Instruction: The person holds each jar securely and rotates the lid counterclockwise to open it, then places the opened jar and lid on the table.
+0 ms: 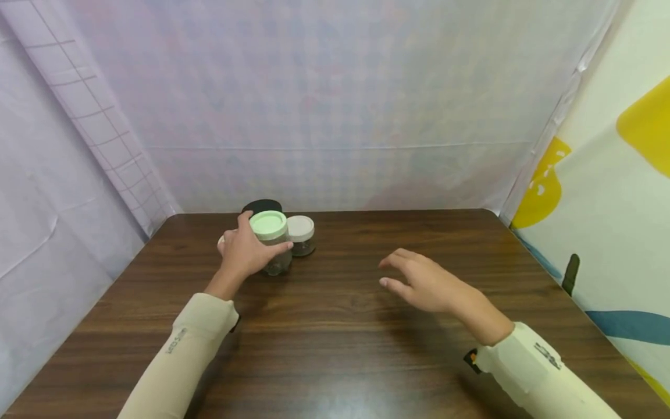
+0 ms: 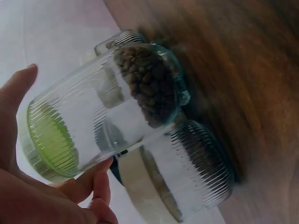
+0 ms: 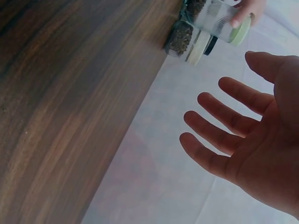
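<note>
A clear ribbed jar with a pale green lid stands on the table at the left of the head view. Dark brown beans fill its lower part. My left hand is around its upper part, thumb across the near side and fingers on the far left. In the left wrist view the thumb stands apart from the glass. Whether the other fingers touch the jar I cannot tell. My right hand hovers above the table, fingers spread and loosely bent, with nothing in it.
A shorter jar with a white lid stands right of the green-lidded jar. Behind is a black lid. A cream-lidded jar is on the left, mostly behind my hand. The wooden table meets a cloth backdrop.
</note>
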`<state>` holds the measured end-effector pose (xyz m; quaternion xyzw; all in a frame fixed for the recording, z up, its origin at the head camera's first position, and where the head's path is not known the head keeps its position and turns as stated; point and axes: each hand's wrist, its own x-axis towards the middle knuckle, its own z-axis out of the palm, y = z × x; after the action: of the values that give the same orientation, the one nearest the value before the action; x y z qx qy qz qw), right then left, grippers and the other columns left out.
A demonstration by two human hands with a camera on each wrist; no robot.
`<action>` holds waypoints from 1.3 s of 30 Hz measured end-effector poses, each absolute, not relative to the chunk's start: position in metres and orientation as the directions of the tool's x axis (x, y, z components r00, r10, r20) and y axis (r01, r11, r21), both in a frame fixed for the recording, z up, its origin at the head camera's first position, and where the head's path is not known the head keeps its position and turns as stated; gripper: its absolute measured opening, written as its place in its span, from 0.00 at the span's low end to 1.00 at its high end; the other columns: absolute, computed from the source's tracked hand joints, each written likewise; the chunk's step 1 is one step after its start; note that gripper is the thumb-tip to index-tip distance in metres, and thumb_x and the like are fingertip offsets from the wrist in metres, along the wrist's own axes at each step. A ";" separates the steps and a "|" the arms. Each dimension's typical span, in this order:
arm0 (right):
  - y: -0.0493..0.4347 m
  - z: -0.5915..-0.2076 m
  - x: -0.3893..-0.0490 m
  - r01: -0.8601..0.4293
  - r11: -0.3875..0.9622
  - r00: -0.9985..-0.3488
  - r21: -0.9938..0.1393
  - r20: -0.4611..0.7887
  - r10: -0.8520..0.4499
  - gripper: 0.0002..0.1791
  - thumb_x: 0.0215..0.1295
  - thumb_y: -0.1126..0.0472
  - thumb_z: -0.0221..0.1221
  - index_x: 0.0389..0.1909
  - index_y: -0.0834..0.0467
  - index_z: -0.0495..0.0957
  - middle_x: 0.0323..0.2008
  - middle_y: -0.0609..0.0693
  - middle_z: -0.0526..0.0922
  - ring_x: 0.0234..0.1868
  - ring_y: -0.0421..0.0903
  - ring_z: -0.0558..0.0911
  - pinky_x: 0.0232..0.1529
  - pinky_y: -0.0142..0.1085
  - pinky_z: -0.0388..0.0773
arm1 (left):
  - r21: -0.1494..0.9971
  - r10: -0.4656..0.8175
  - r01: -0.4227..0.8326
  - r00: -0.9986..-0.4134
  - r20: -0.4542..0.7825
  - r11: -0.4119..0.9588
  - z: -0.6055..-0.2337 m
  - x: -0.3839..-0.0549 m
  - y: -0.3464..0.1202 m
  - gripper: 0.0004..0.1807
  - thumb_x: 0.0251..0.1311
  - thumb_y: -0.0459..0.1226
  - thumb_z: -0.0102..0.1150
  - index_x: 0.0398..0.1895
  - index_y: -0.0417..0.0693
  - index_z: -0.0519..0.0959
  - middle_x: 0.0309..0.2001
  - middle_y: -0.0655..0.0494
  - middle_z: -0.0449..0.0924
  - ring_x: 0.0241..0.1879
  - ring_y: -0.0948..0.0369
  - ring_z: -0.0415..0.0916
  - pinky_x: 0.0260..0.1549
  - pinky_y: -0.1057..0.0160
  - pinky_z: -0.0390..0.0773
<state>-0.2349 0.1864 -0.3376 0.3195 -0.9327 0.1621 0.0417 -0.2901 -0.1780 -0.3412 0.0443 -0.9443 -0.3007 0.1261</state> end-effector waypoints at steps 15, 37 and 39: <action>0.192 -0.334 -0.235 -0.600 0.750 -0.799 -0.278 0.178 -0.574 0.24 0.75 0.47 0.56 0.63 0.58 0.76 0.60 0.51 0.79 0.61 0.51 0.80 0.60 0.49 0.77 | 0.595 -0.168 -0.054 -0.976 0.138 0.802 -0.343 -0.291 -0.177 0.67 0.49 0.59 0.74 0.80 0.39 0.43 0.69 0.29 0.65 0.73 0.33 0.52 0.70 0.31 0.46; 0.186 -0.327 -0.236 -0.598 0.733 -0.800 -0.324 0.179 -0.573 0.33 0.75 0.45 0.56 0.74 0.55 0.62 0.62 0.54 0.77 0.64 0.52 0.77 0.62 0.51 0.76 | 0.530 0.058 0.165 -0.976 0.212 0.832 -0.347 -0.264 -0.123 0.69 0.39 0.65 0.78 0.77 0.37 0.53 0.61 0.34 0.75 0.61 0.36 0.73 0.56 0.36 0.74; 0.185 -0.325 -0.236 -0.605 0.730 -0.795 -0.318 0.194 -0.574 0.34 0.75 0.45 0.56 0.75 0.56 0.61 0.62 0.54 0.77 0.64 0.52 0.77 0.62 0.51 0.75 | 0.543 0.079 0.176 -0.977 0.197 0.821 -0.346 -0.262 -0.116 0.69 0.38 0.64 0.78 0.77 0.37 0.53 0.61 0.34 0.75 0.61 0.37 0.73 0.55 0.38 0.76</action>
<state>-0.2364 0.1853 -0.3247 0.3172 -0.9293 0.1849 0.0411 -0.2623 -0.1157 -0.3462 -0.0670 -0.9506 -0.2915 0.0831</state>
